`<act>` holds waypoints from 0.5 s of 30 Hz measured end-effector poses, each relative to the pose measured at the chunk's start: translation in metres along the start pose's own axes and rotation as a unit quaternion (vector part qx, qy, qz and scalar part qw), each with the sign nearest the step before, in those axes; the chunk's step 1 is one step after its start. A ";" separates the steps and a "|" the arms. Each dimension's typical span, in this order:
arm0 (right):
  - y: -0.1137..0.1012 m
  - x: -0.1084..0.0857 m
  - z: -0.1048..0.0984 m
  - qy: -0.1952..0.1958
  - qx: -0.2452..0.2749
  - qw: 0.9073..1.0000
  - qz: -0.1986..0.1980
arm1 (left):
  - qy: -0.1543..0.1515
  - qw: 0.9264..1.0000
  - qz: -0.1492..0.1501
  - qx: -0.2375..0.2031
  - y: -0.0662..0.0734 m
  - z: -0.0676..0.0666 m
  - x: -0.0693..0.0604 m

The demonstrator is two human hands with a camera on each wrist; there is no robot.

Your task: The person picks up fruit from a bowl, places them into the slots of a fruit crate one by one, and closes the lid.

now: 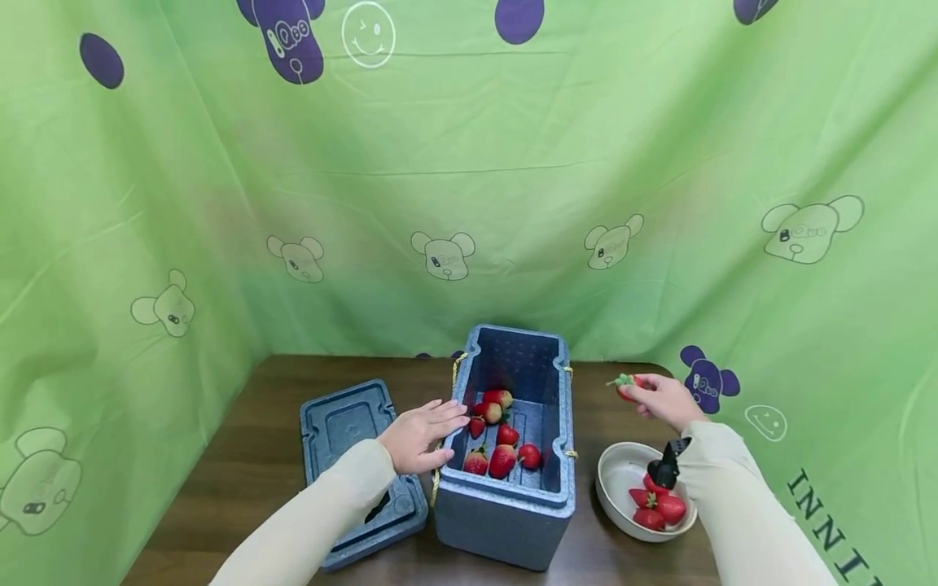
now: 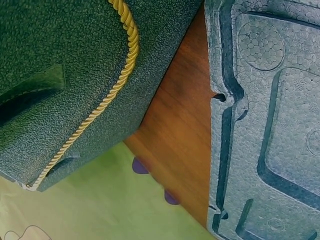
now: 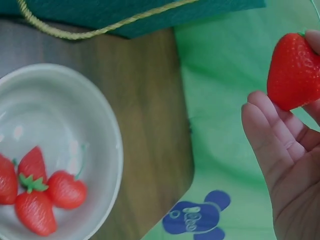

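A strawberry (image 3: 294, 72) with a green leafy top is pinched in my right hand (image 1: 663, 399), held in the air above and behind the bowl. My left hand (image 1: 419, 437) rests on the left rim of a blue foam box (image 1: 506, 521), its fingers extended. Several red strawberries (image 1: 502, 461) lie on the box floor, some with pale patches. Below my right forearm, a white bowl (image 1: 619, 488) holds several more strawberries (image 3: 37, 212). In the left wrist view, only the box's side with its yellow rope handle (image 2: 107, 100) shows, and the left hand is out of sight.
A blue foam lid (image 1: 344, 415) lies on the brown wooden table (image 1: 242, 488) left of the box, partly under my left forearm. Green patterned cloth (image 1: 513, 203) hangs behind and at both sides of the table. A black wrist camera (image 1: 665, 465) sits over the bowl.
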State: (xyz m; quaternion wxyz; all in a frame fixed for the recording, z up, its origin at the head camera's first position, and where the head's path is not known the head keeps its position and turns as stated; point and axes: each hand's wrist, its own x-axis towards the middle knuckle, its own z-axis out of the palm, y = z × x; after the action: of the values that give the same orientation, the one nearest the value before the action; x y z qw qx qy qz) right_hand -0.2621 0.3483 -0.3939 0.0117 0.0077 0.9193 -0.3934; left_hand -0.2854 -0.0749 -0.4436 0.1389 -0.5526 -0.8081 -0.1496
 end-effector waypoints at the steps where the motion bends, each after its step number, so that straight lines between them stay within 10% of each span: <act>1: -0.004 0.003 -0.001 0.004 -0.001 1.000 -0.002 | 0.001 1.000 0.000 0.001 0.000 0.000 0.000; 15: -0.044 0.036 0.010 0.006 -0.027 0.999 -0.040 | 0.004 1.000 0.002 -0.007 -0.002 0.000 -0.001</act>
State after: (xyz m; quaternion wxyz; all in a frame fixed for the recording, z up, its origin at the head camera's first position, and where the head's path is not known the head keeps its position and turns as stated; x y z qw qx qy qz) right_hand -0.2991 0.3111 -0.3701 -0.0093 -0.0269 0.9293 -0.3682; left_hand -0.2871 -0.0767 -0.4445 0.1381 -0.5543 -0.8056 -0.1573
